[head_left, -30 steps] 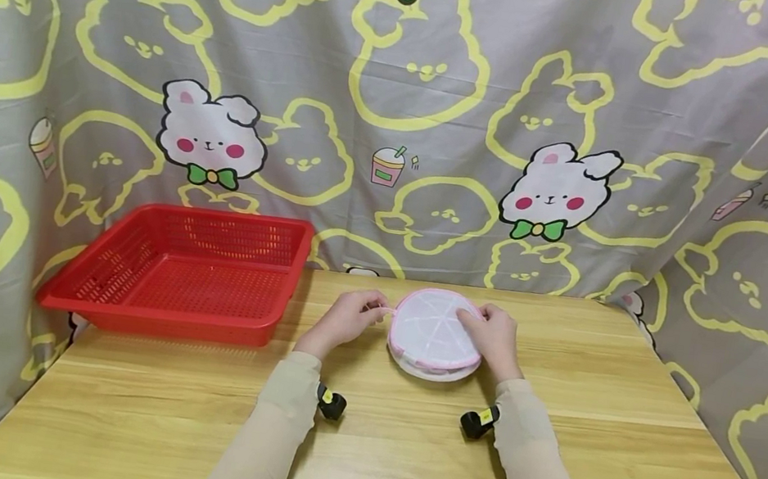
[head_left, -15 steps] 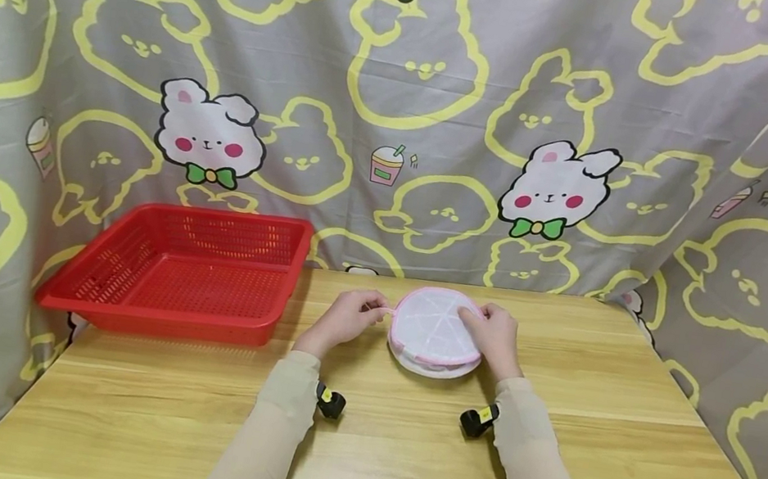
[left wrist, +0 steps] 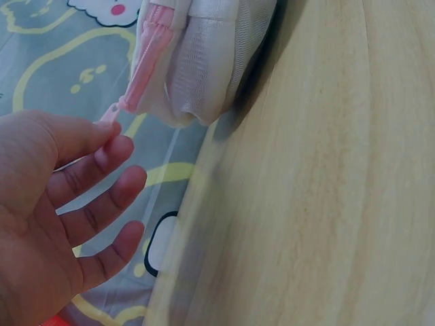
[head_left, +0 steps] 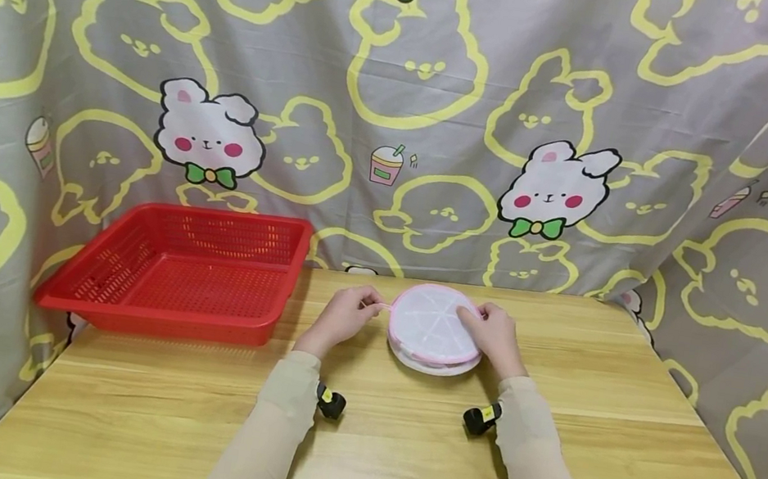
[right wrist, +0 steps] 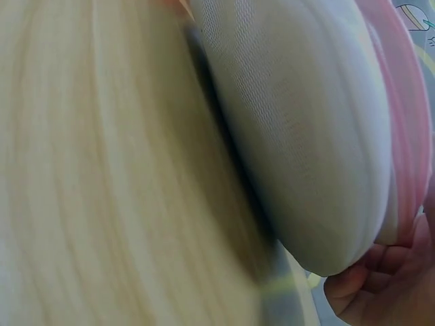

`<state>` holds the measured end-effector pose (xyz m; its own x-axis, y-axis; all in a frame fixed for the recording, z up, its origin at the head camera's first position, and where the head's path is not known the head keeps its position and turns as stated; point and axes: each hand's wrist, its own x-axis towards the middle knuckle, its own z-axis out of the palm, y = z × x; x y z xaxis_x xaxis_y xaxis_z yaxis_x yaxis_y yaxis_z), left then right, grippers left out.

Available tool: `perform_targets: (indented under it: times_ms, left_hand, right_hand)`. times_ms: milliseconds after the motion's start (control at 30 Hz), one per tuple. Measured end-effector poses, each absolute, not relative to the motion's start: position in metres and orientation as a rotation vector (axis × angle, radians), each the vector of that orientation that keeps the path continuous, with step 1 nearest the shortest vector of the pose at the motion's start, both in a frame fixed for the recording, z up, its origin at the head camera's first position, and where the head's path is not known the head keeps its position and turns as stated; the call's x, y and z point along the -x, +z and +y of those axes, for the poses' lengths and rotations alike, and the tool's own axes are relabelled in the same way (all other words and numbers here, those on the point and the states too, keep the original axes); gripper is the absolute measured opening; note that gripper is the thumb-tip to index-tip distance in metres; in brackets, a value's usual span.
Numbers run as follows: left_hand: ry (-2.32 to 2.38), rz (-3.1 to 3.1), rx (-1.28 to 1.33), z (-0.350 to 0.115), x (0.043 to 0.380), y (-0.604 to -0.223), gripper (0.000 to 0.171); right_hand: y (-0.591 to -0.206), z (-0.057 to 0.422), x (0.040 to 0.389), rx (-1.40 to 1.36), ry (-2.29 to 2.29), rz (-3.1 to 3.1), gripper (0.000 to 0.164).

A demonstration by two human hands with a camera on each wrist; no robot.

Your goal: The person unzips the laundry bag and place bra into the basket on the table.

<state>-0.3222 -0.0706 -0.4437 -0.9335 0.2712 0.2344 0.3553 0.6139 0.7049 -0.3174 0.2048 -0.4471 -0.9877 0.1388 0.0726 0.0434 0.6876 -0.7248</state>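
A round white mesh laundry bag (head_left: 437, 324) with pink trim is on the wooden table between the two hands. In the left wrist view, a pink zipper (left wrist: 147, 64) runs along its side and ends in a small pull (left wrist: 110, 113). Thumb and index finger of my left hand (left wrist: 58, 183) pinch that pull, while the other fingers are spread loosely. My right hand (head_left: 492, 338) grips the bag's right edge, thumb on top. Seen from the right wrist, fingertips (right wrist: 350, 285) curl under the white rim, and the bag's underside is tilted over the tabletop.
A red perforated plastic basket (head_left: 213, 288) stands at the left of the wooden table (head_left: 394, 473). Behind the table and at its sides hangs a grey curtain (head_left: 324, 40) with cartoon animals. Black wrist cameras (head_left: 331, 404) are strapped to both forearms.
The bag has shifted slightly toward the back, and its pink-edged top looks flatter and rounder. My left hand stays at the zipper pull and my right hand keeps its grip.
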Motion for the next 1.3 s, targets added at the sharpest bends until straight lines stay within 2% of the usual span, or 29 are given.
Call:
perform_targets:
  times_ms: [333, 600, 1300]
  left_hand:
    - [-1.152, -2.723, 0.472, -0.0717, 0.3231, -0.4451, 0.01]
    - [-1.127, -2.729, 0.405, -0.0725, 0.3229, -0.4441, 0.01]
    - [-1.128, -2.688, 0.265, -0.0766, 0.3217, -0.4411, 0.012]
  right_hand:
    - [-0.4459, 0.2043, 0.3162, 0.15, 1.23, -2.73, 0.04]
    - [-0.4479, 0.2047, 0.3192, 0.056, 1.304, -2.679, 0.048]
    - [-0.4497, 0.1956, 0.319, -0.086, 1.32, -2.808, 0.055]
